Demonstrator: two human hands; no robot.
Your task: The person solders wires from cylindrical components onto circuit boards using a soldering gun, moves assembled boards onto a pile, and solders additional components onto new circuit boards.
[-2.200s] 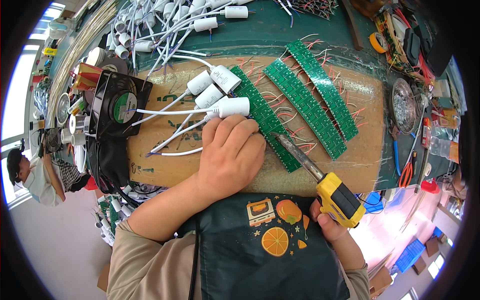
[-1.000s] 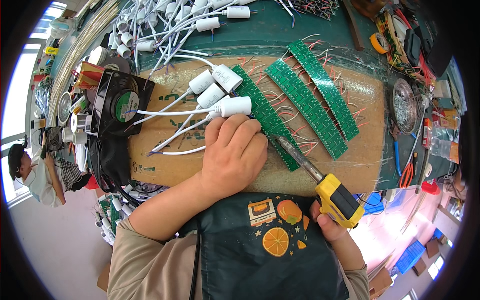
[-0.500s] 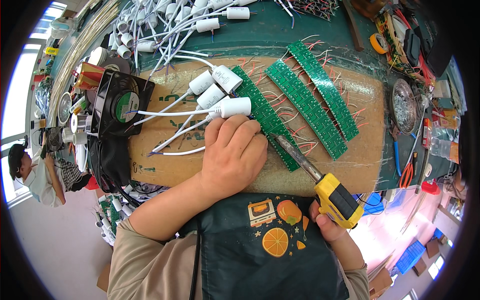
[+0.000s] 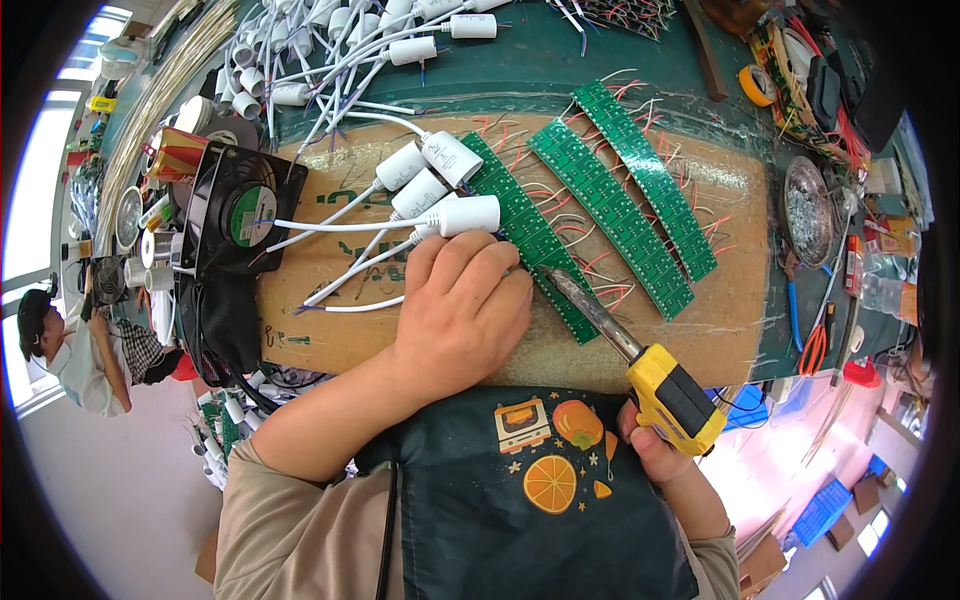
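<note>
My left hand point(image 4: 460, 315) is closed, fingers curled down beside the nearest green circuit board strip point(image 4: 515, 215). A white cord point(image 4: 365, 304) runs in under it, apparently to a white cylindrical piece mostly hidden by the fingers. Just above the knuckles lies a white corded cylinder point(image 4: 468, 213), and several similar ones point(image 4: 450, 158) cluster beyond it. My right hand point(image 4: 652, 448) grips a yellow and black soldering gun point(image 4: 678, 400). Its metal tip rests at or just over the lower part of the nearest strip; contact is hard to tell.
Two more circuit board strips point(image 4: 615, 220) with red and white wires lie to the right on a brown board point(image 4: 725, 340). A black fan point(image 4: 240, 210) stands left. White corded cylinders point(image 4: 290, 93) pile up behind. Pliers point(image 4: 790, 268) and a metal dish point(image 4: 808, 210) are right.
My left hand has shifted very slightly left, and the white cylinder above it a touch left too. The soldering gun is almost still, its tip on the same spot.
</note>
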